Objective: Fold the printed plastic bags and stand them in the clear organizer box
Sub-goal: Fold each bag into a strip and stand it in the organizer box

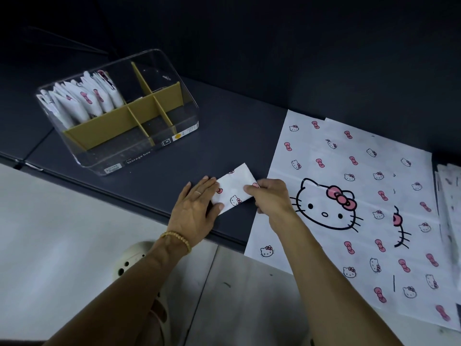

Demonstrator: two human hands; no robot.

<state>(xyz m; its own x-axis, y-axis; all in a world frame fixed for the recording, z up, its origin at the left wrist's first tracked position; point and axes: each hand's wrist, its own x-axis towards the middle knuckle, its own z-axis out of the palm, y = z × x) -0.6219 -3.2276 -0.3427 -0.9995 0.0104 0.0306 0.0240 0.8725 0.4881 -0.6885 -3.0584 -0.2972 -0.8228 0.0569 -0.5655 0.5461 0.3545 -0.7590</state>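
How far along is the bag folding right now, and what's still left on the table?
Done: several folded bags stand in the back-left compartment of the clear organizer box. In hand: the left hand presses a small folded bag on the table while the right hand pinches its edge. Left: a flat stack of printed bags lies unfolded at right, and the other compartments hold nothing.

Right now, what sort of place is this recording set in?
Probably a packing or sorting station, not a home. A dark table against a dark wall holds a clear organizer box of folded bags, flat printed bags stacked beside it, and one folded bag between both hands.
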